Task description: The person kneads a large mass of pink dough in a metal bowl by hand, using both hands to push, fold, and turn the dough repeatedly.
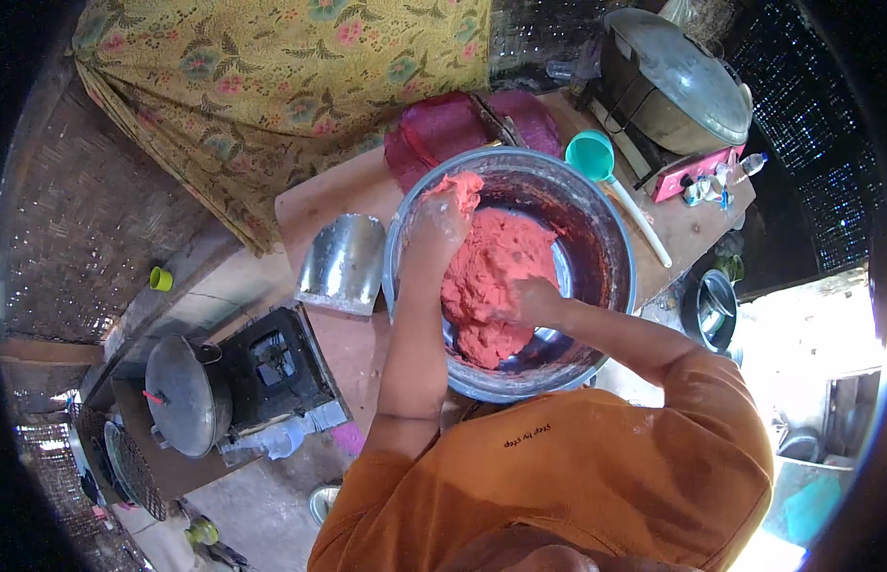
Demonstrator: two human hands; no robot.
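Note:
A large steel bowl (pixel 615 219) holds a mass of pinkish-red dough (pixel 496 257). My left hand (pixel 442 224), dusted with pale smears, is at the bowl's upper left, its fingers wrapped on a clump of the dough (pixel 463 186) raised near the rim. My right hand (pixel 525 300) reaches into the middle of the mass from the lower right; its fingers are buried or blurred in it. A curved metal sheet (pixel 339 267) lies just left of the bowl on the board (pixel 300 191), and a green ladle (pixel 588 154) with a white handle lies to its right.
Red-purple bags (pixel 420 138) lie behind the bowl. A large lidded pot (pixel 672 81) stands at back right by a pink object (pixel 682 176). A stove (pixel 272 362) and a dark lidded pan (pixel 186 391) are lower left; basins (pixel 711 305) are right. A patterned cloth (pixel 281 76) hangs behind.

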